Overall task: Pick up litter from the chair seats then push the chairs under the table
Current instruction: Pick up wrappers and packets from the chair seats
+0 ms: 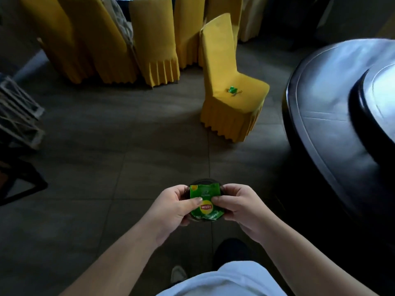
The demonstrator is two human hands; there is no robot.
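Observation:
Both my hands hold a green Lipton tea wrapper in front of my waist, over a dark round object that shows behind it. My left hand pinches the wrapper's left side and my right hand pinches its right side. A yellow-covered chair stands alone ahead, facing the round dark table on the right, a gap away from it. On its seat lies a small crumpled green wrapper.
Several more yellow-covered chairs crowd together at the back left. A stacked wooden frame sits at the left edge. Dark tiled floor lies between me and the lone chair.

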